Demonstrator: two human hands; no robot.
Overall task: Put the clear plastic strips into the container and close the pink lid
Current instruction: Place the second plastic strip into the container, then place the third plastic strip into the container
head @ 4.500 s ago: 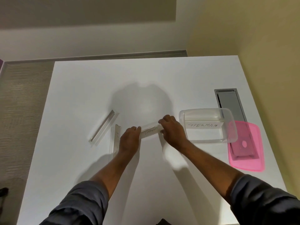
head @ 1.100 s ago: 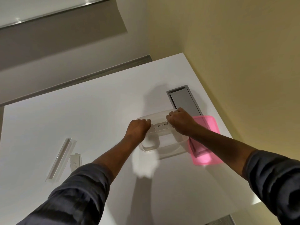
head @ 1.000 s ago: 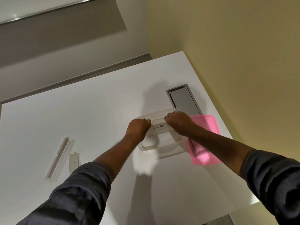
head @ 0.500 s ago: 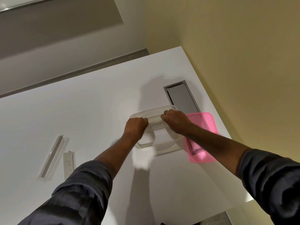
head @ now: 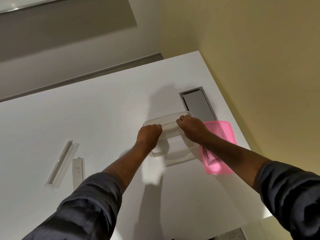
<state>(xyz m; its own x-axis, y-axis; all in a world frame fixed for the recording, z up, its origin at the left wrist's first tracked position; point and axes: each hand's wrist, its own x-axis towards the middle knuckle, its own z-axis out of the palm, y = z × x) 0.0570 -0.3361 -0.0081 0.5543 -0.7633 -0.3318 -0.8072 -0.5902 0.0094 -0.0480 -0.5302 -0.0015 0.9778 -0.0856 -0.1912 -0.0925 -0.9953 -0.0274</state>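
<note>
A clear plastic strip [head: 171, 131] labelled ELEPHANT is held level over the clear rectangular container [head: 174, 155], inside its rim. My left hand [head: 149, 135] grips the strip's left end and my right hand [head: 192, 129] grips its right end. The pink lid [head: 223, 137] lies flat on the table just right of the container, partly under my right forearm. Two more clear strips rest at the left: a long angled one [head: 63, 164] and a shorter one [head: 78, 172] marked with letters, partly hidden by my left sleeve.
The white table [head: 97, 118] ends near a yellow wall on the right. A grey recessed cable hatch [head: 197, 103] sits in the table just behind the container and lid.
Since the oldest frame both hands carried the ELEPHANT strip from the table's middle to the container. In the last second the hands hardly moved; only the camera shifted a little.
</note>
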